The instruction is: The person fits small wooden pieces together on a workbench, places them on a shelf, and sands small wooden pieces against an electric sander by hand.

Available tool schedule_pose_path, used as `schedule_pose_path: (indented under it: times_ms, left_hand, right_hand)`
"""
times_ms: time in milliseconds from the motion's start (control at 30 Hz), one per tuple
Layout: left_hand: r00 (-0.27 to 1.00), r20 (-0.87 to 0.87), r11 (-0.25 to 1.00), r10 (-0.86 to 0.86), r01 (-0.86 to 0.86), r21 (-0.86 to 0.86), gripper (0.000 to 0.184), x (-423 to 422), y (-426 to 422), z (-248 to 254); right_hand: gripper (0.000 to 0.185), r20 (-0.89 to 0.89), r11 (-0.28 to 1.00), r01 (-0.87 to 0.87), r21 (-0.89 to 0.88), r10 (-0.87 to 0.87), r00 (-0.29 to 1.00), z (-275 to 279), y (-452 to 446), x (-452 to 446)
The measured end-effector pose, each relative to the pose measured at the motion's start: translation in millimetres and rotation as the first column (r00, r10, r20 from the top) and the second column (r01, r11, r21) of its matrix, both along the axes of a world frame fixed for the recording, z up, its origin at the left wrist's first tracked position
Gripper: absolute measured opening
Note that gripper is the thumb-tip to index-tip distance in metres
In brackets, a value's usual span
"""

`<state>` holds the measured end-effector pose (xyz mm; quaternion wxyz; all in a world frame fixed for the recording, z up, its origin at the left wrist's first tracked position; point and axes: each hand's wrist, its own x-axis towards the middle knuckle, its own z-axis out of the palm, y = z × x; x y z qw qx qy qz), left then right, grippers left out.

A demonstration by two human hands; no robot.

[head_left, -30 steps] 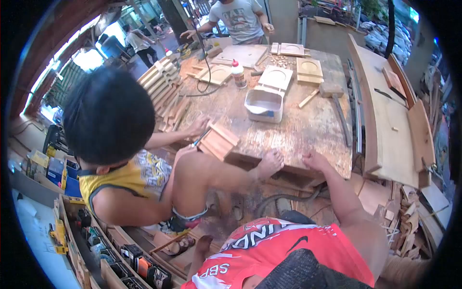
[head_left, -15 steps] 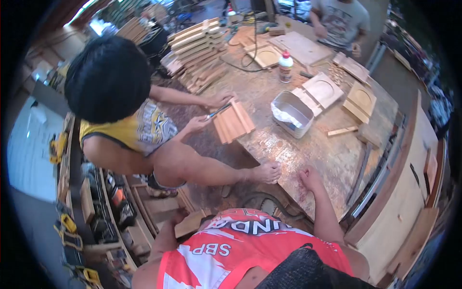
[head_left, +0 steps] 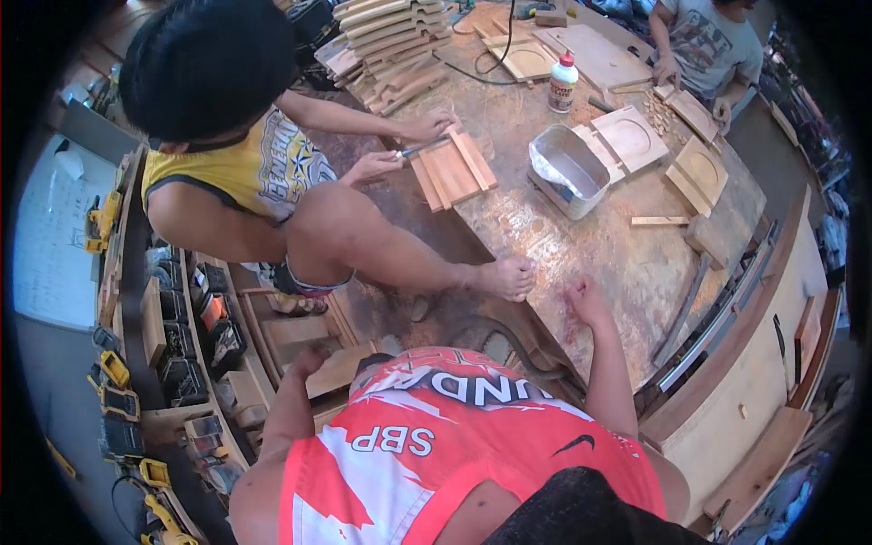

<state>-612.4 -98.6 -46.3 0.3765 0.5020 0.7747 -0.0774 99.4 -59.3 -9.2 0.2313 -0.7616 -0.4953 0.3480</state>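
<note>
The sleeveless jersey (head_left: 504,440) is red, with jagged white patches (head_left: 386,500) at eight o'clock, "SBP" (head_left: 392,442) at nine, bold white lettering (head_left: 477,389) edged black at twelve, a black swoosh (head_left: 574,444) at three, and black cloth (head_left: 590,518) at four.

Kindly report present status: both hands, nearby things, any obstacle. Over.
Right hand on worktable, nothing visible in it. Left hand low, by wooden board. Co-worker's bare foot beside right hand.

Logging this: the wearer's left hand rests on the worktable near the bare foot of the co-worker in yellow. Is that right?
Wrong hand: the head view shows the wearer's right hand resting on the worktable near that bare foot.
</note>
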Motion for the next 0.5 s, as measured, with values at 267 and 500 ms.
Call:
schedule_pose_path:
  times_ms: [267,500]
  left_hand:
    - [0.985,-0.006,0.975,-0.174,0.173,0.137,0.052,-67,19,-38]
    - [0.977,0.031,0.945,-0.212,0.197,0.262,0.038,-149,74,-67]
  right_hand:
    - [0.030,-0.074,0.974,0.227,0.001,-0.226,0.971,-9,-6,-15]
    - [0.034,0.240,0.916,0.271,0.295,-0.345,0.907,-12,-27,-67]
